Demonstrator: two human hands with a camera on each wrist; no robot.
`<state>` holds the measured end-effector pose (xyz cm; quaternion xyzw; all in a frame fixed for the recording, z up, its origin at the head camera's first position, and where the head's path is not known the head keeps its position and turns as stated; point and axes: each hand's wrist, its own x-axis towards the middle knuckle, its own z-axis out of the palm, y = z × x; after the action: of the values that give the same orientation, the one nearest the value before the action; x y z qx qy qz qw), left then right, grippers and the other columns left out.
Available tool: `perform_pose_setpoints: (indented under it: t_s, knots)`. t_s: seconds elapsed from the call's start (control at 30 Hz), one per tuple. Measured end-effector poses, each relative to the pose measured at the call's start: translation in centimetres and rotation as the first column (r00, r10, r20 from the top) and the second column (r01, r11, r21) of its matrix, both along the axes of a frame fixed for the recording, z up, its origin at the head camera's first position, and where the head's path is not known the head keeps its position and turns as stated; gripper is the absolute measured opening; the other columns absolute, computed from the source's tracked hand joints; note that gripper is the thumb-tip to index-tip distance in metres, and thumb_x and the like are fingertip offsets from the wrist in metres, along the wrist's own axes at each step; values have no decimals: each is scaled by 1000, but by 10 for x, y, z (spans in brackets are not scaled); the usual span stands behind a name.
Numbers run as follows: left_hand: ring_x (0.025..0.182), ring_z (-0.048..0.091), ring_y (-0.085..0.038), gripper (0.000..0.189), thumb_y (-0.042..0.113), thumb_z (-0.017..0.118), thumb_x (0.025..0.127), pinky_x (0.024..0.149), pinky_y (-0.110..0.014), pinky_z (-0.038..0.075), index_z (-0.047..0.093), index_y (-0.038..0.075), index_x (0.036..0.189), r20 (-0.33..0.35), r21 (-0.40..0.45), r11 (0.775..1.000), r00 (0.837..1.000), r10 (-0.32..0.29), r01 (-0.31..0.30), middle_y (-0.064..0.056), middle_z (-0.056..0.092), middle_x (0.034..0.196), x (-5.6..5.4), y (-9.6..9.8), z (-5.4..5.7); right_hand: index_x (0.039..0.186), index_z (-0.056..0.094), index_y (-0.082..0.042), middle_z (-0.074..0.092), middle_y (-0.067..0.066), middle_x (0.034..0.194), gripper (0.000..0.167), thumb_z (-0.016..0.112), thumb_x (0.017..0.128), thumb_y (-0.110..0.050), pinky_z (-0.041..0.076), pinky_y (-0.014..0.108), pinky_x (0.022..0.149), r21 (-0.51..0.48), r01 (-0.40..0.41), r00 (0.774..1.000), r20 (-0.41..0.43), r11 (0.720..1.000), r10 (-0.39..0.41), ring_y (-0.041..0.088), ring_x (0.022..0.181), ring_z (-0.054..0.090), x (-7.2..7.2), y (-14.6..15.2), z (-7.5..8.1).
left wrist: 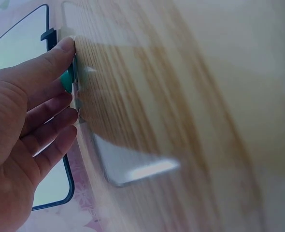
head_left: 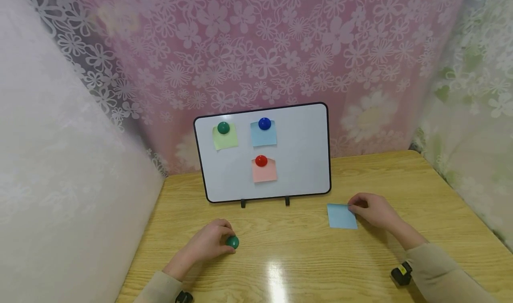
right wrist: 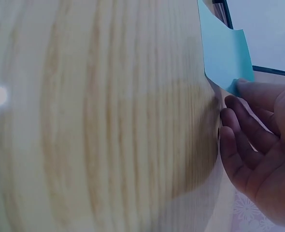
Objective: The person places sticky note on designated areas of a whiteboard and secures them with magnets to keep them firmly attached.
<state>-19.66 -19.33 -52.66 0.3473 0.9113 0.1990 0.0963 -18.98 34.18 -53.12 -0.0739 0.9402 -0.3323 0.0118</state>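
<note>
My left hand (head_left: 211,240) pinches a round green magnet (head_left: 233,242) low over the table, left of centre. In the left wrist view the magnet (left wrist: 66,81) shows between thumb and fingers, close to the tabletop. On the right, my right hand (head_left: 372,209) pinches the upper right corner of a blue sticky note (head_left: 342,216). The right wrist view shows the thumb on the edge of that note (right wrist: 225,50), which bends a little. Behind both hands stands a whiteboard (head_left: 302,151) with a black frame.
On the board, a green magnet (head_left: 223,127) holds a green note (head_left: 225,140), a blue magnet (head_left: 264,123) a blue note (head_left: 263,137), and a red magnet (head_left: 261,161) a pink note (head_left: 264,173). Black feet (head_left: 287,200) support it on the wooden table (head_left: 288,254). Patterned curtains (head_left: 256,49) hang behind.
</note>
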Motion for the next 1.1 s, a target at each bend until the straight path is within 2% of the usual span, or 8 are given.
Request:
perform_pose_setpoints:
  t_s: [0.27, 0.43, 0.6, 0.8, 1.1]
  knots:
    - [97, 59, -5, 29, 31, 92, 88, 84, -29, 57, 83, 14, 111, 8, 8, 1000, 1000, 13, -13, 8, 65, 111, -1, 0, -1, 115, 73, -6, 72, 1, 102, 23, 69, 108, -27, 52, 39, 75, -61, 3, 998, 55, 998, 0, 20, 91, 64, 2, -1, 2]
    - [97, 60, -5, 28, 31, 92, 88, 85, -29, 58, 82, 16, 110, 0, 27, 999, 1000, 23, -23, 8, 66, 112, 0, 0, -1, 120, 71, -3, 71, 4, 103, 27, 68, 108, -27, 49, 32, 67, -143, 27, 995, 100, 989, -12, 21, 89, 61, 4, -2, 4]
    - [96, 60, -4, 28, 32, 92, 89, 84, -30, 58, 82, 17, 110, -4, 38, 999, 1000, 29, -29, 8, 66, 111, -1, 1, 0, 124, 68, 0, 71, 8, 105, 31, 68, 109, -27, 49, 30, 63, -211, 65, 990, 133, 975, -37, 23, 87, 58, 6, -4, 7]
    - [98, 61, -6, 29, 34, 91, 89, 85, -29, 58, 82, 17, 111, -17, 25, 999, 999, 31, -30, 8, 65, 113, -2, 3, 0, 129, 66, 3, 71, 12, 113, 35, 68, 108, -25, 53, 29, 71, -262, 86, 989, 138, 961, -51, 24, 98, 63, 6, -5, 8]
    - [104, 62, -10, 31, 33, 91, 89, 88, -31, 58, 81, 16, 113, -37, 37, 999, 999, 32, -31, 4, 67, 119, -2, 8, 0, 138, 65, 2, 71, 16, 124, 46, 70, 107, -31, 59, 31, 82, -313, 125, 983, 165, 942, -75, 24, 108, 67, 2, -7, 3]
